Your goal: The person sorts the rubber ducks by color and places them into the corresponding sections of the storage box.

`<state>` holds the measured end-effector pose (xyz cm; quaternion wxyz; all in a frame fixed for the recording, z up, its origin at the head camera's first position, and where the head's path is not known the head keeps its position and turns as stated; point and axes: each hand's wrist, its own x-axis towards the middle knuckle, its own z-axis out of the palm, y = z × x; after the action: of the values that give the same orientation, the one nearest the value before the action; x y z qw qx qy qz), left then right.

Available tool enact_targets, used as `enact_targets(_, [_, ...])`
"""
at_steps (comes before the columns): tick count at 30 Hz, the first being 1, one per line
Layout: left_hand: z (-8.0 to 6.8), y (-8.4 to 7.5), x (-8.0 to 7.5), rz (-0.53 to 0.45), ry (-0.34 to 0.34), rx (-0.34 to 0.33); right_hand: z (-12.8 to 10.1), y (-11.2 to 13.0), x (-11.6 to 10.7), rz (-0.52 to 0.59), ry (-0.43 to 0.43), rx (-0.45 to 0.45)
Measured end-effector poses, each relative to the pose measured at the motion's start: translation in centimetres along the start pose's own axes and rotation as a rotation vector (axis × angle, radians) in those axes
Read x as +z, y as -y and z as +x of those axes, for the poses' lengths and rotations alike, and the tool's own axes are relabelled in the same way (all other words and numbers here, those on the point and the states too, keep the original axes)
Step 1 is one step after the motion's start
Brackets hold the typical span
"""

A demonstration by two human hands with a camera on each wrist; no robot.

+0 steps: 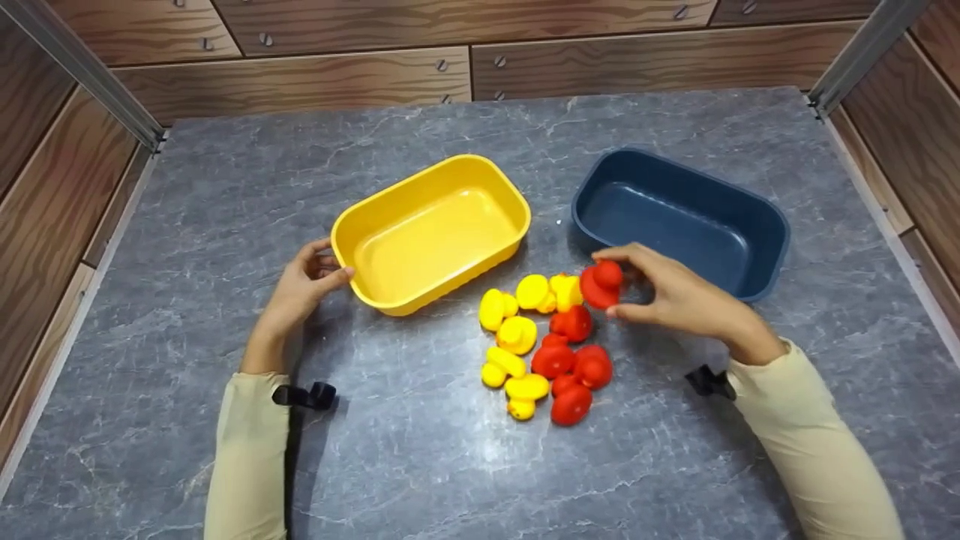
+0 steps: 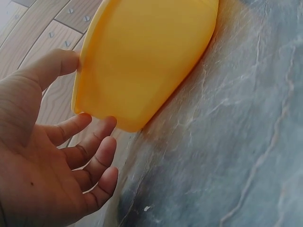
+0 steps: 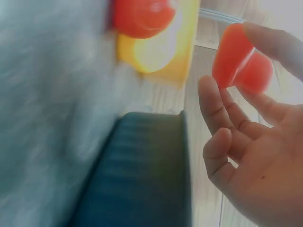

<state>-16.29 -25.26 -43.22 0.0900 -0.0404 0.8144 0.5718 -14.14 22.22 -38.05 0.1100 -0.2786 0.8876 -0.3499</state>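
the head view takes in the whole grey marble desk (image 1: 187,247): a yellow tub (image 1: 431,232) a little left of the middle and a dark blue tub (image 1: 679,221) toward the right edge, both empty, with a cluster of small rubber ducks between them and the near edge. the yellow ducks (image 1: 514,337) lie on the left of the cluster, the red ducks (image 1: 574,367) on the right, touching one another.

the right hand (image 1: 675,296) pinches one red duck (image 1: 601,283) between thumb and fingertips, held at the far end of the cluster, just beside the near left corner of the blue tub. the right wrist view, blurred, shows what the head view hides: the red duck (image 3: 241,59) is gripped only at the fingertips, with the lower fingers (image 3: 218,151) loosely bent and free, and the ribbed wall of the blue tub (image 3: 142,170) just below the hand.

the left hand (image 1: 304,289) rests at the left end of the yellow tub. from the head view the thumb lies against the rim; the left wrist view shows more: the thumb (image 2: 52,66) touches the tub's outer wall (image 2: 142,56) near the rim while the fingers (image 2: 90,146) are spread and gently curved under the corner, the palm open, nothing clasped.
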Motion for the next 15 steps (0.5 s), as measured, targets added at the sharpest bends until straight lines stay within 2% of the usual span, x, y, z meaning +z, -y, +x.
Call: enact_targets(15, [0.0,0.0,0.2,0.0,-0.003,-0.016,5.1,3.9,0.3,0.119,-0.046,-0.082])
